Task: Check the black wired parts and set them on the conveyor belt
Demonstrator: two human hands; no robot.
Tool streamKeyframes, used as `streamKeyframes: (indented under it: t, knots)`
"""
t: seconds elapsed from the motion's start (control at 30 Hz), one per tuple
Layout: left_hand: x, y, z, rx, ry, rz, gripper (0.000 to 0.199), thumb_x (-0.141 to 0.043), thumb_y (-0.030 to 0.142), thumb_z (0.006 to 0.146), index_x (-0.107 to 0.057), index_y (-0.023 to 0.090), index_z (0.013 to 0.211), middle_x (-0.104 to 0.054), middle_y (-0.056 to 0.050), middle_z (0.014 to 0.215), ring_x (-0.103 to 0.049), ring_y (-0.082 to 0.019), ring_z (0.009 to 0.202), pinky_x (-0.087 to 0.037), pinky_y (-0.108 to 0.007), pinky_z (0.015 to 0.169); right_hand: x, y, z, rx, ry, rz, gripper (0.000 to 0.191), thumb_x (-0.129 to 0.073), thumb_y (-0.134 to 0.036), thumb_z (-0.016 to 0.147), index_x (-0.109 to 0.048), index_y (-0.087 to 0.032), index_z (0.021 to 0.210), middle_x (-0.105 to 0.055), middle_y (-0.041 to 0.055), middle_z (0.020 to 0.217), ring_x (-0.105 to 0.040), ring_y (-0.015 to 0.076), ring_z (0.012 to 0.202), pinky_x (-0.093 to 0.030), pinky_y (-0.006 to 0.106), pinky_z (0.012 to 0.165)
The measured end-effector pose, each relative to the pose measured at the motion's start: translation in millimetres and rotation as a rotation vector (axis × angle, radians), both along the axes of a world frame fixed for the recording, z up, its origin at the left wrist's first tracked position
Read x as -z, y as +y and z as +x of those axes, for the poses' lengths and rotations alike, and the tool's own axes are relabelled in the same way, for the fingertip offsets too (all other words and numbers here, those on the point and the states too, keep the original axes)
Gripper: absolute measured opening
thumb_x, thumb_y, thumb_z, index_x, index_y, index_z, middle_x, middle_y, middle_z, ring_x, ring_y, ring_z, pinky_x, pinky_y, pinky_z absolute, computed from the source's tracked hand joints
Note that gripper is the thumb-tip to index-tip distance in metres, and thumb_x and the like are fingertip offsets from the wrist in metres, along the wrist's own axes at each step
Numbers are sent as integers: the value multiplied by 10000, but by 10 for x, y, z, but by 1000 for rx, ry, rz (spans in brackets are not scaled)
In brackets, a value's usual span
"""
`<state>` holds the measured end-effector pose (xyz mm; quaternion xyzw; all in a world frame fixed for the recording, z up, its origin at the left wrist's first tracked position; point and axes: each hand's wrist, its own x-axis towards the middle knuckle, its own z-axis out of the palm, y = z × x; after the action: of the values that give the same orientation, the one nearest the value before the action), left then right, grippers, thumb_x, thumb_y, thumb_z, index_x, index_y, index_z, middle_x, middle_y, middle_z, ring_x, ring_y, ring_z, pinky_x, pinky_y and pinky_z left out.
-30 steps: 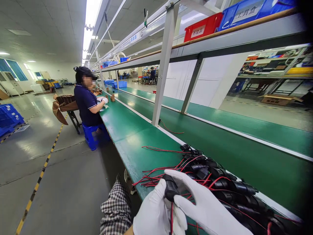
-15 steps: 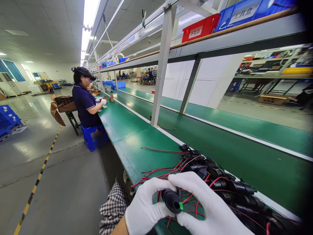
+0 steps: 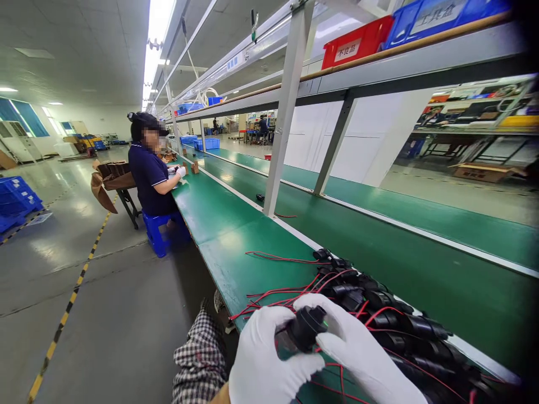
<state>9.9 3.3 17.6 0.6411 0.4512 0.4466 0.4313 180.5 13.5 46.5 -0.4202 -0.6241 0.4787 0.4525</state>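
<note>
Between both hands is a black, stepped cylindrical part (image 3: 308,330) with a small green mark at its right side. My left hand (image 3: 267,353), in a white glove, curls its thumb and fingers around the left side of the part. My right hand (image 3: 357,345), also white-gloved, grips the opposite side with fingertips and thumb. Under and behind the hands, red and black wires (image 3: 278,292) trail over the green bench (image 3: 223,224). A heap of similar black parts (image 3: 391,320) lies to the right, along the bench's pale edge strip.
Beyond the strip runs a green conveyor belt (image 3: 379,247), with a small black piece (image 3: 260,197) near a white post (image 3: 286,118). Overhead, a shelf carries a red bin (image 3: 357,42) and a blue bin (image 3: 442,22). A co-worker (image 3: 147,168) sits farther along the bench on a blue stool (image 3: 156,233).
The black part has been turned: its hollow end faced me before, and now its side shows. My fingers have shifted around it. The small black piece on the belt shows more beside the post.
</note>
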Motion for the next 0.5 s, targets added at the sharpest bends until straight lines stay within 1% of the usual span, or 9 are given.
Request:
streamKeyframes:
  t: [0.03,0.07,0.1,0.17,0.23,0.3,0.37,0.43,0.5]
  knots:
    - [-3,0,10,8,-25,-34,464,-806,496,673,-659,197,998,-712,-59,983,-642,-233,920,-479,-344,844,12,6,-17,-11,15,-15,483,-703,-671,750,-621,-213,877,-642,51,877,-604,263,832,-524,368,754]
    - [-2,4,15,47,-79,-81,459,-764,533,711,-650,183,985,-713,-60,922,-647,-213,846,-488,-327,785,16,3,-37,-36,32,-34,533,-700,-724,739,-605,-213,856,-638,50,853,-601,257,807,-520,362,728]
    - [5,12,19,115,-163,-136,491,-714,588,742,-636,168,983,-707,-57,857,-644,-188,753,-491,-303,707,13,-5,-58,-81,65,-52,553,-679,-752,749,-583,-215,844,-631,43,816,-598,246,761,-514,357,697]
    - [48,31,32,292,-407,-266,616,-593,710,783,-609,135,1002,-671,-40,725,-592,-132,554,-448,-247,539,-4,-26,-99,-177,142,-98,525,-615,-740,822,-545,-220,849,-611,25,736,-585,220,667,-502,357,669]
    - [122,44,63,460,-679,-425,721,-497,793,786,-605,107,979,-621,-14,619,-498,-85,409,-351,-204,414,-17,-33,-126,-197,172,-125,488,-594,-697,869,-531,-214,839,-595,20,712,-573,208,650,-494,367,692]
    - [187,44,108,555,-895,-605,747,-482,817,773,-622,97,913,-564,14,535,-412,-60,346,-258,-197,366,-20,-19,-137,-142,137,-119,504,-624,-697,846,-547,-200,809,-585,28,731,-563,212,694,-492,369,711]
    - [196,32,148,604,-1056,-748,689,-517,791,779,-624,112,829,-491,48,451,-331,-51,312,-190,-209,362,-25,2,-132,-89,79,-105,512,-660,-694,817,-566,-191,792,-579,32,758,-555,218,743,-498,364,724]
    - [137,15,164,668,-1170,-817,583,-587,720,794,-606,138,768,-424,77,401,-265,-52,303,-161,-217,375,-40,14,-119,-73,45,-98,490,-670,-671,820,-592,-187,828,-605,46,807,-573,232,796,-513,371,754]
    - [47,2,155,744,-1239,-844,507,-653,648,793,-568,159,690,-370,94,385,-211,-46,305,-139,-214,377,-52,12,-105,-79,28,-89,486,-667,-660,826,-621,-182,904,-643,75,898,-596,254,865,-523,387,796]
